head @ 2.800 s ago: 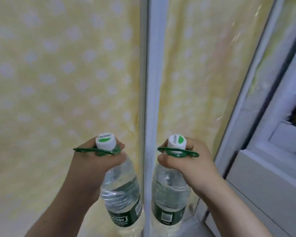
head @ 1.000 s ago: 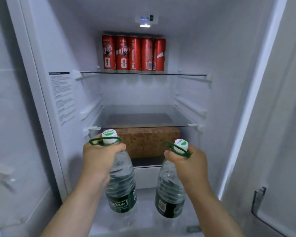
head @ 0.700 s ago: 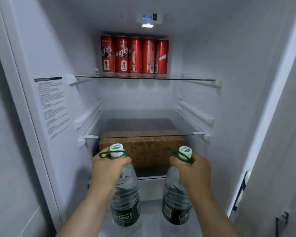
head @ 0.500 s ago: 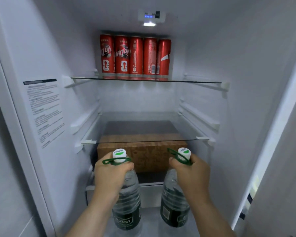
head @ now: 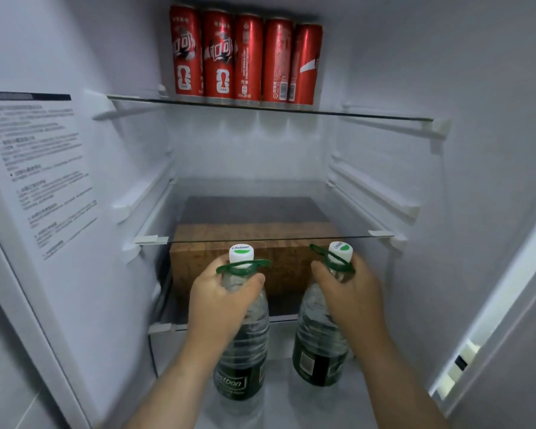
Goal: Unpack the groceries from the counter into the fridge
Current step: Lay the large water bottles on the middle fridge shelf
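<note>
In the head view, our left hand (head: pixel 220 301) is curled round the neck of the left bottle (head: pixel 245 360), and our right hand (head: pixel 350 292) grips the right bottle (head: pixel 319 351) likewise. Both bottles hang upright, bodies below our fists. Their caps sit just under the front edge of the middle glass shelf (head: pixel 285 238), with the brown box (head: pixel 279 270) behind. Neither hand leads, and the low compartment lies straight ahead. Compared with half a second ago, the fridge (head: pixel 415 72) looms closer and the bottles reach deeper in.
</note>
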